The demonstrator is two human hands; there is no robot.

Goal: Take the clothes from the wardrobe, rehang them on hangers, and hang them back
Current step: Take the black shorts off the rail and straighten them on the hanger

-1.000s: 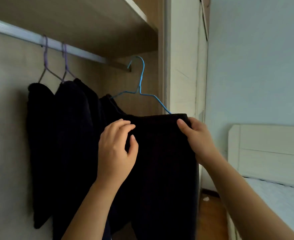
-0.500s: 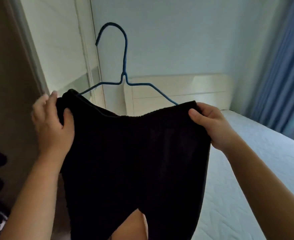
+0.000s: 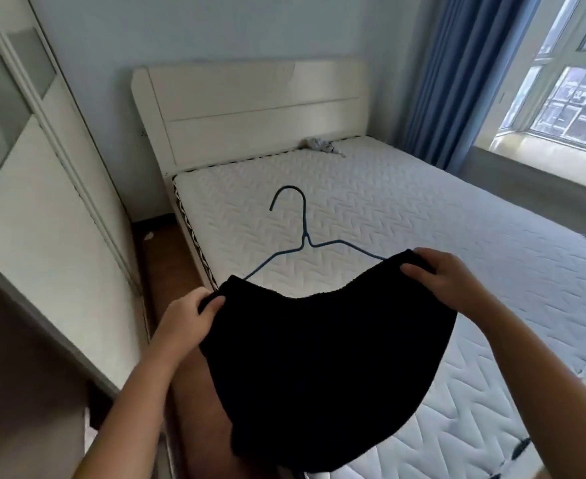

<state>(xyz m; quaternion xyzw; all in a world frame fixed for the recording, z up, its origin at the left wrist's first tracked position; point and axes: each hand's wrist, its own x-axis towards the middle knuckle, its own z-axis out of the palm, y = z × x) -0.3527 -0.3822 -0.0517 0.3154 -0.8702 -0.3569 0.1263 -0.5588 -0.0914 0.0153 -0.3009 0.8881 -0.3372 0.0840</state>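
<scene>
A black garment [image 3: 319,368] hangs over a blue wire hanger [image 3: 303,242], whose hook points away from me above the mattress. My left hand [image 3: 186,318] grips the garment's left top corner. My right hand [image 3: 447,283] pinches its right top corner, thumb on the near side. I hold both out over the near corner of the bed. The hanger's lower bar is hidden under the cloth.
A bare white quilted mattress [image 3: 405,219] with a cream headboard [image 3: 250,105] fills the middle. The white wardrobe door [image 3: 42,188] stands at left. Blue curtains [image 3: 457,70] and a window [image 3: 568,81] are at right. A small grey bundle [image 3: 321,145] lies near the headboard.
I have turned from the wardrobe rail to the bed. The hanger with the black garment came off the rail and now tilts forward, lower, over the mattress.
</scene>
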